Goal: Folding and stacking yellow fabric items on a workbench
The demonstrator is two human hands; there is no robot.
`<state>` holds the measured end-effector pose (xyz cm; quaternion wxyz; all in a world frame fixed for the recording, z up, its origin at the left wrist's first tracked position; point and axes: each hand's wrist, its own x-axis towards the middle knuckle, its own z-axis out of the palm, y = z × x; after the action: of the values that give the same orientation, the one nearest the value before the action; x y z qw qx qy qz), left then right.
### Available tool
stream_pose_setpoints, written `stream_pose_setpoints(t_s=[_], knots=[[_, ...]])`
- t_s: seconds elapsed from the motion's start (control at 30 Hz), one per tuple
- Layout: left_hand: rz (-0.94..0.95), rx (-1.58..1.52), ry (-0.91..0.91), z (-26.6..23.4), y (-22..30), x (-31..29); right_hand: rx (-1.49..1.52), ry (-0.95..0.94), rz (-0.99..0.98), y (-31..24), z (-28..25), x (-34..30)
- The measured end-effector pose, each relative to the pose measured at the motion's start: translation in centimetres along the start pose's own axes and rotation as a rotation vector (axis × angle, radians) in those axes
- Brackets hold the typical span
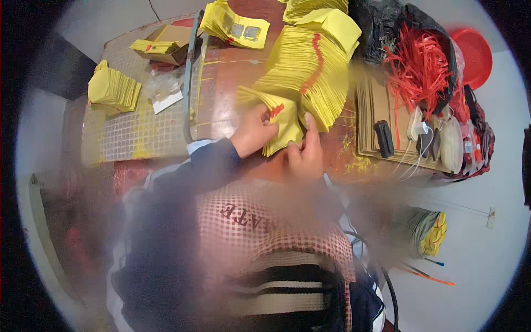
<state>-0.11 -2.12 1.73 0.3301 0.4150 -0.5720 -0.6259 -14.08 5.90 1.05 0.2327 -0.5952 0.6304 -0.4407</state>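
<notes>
My left hand (254, 133) is closed on a small wad of yellow paper sheets (286, 123) marked with red near its upper edge. At the wad's right edge is my right hand (307, 152), its index finger stretched along the paper and its thumb at the lower corner. Just beyond both hands lies a long fanned row of yellow sheets (326, 72), with a wavy red stripe running across their edges. The wad overlaps the near end of this row. How many sheets are between my fingers is hidden.
A grey metal bar (191, 77) crosses the table at left, beside a yellow stack (113, 88) and an open cardboard box (166, 47). Another yellow bundle (235, 27) lies at the back. On the right are flat cardboard (368, 122), red shredded strips (420, 66) and a white charger (419, 128).
</notes>
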Motion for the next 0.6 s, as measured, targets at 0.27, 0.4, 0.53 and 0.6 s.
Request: stream_pose_setpoints(t_s=[0.27, 0.4, 0.53, 0.6], knots=[[0.058, -0.241, -0.050, -2.1, -0.8, -1.6, -0.156, 0.015, -0.066, -0.2, 0.0, 0.7], [0.262, 0.160, -0.080, -5.9, -1.3, -4.7, -0.045, -0.053, 0.020, -0.7, -1.1, 0.4], [0.614, 0.791, 0.012, -6.1, 3.0, -7.9, 0.542, -0.170, 0.237, 0.1, -0.5, -1.9], [0.605, 1.064, -0.108, -6.2, 2.8, -8.5, 0.866, -0.211, 0.412, 0.5, -0.6, -1.9]])
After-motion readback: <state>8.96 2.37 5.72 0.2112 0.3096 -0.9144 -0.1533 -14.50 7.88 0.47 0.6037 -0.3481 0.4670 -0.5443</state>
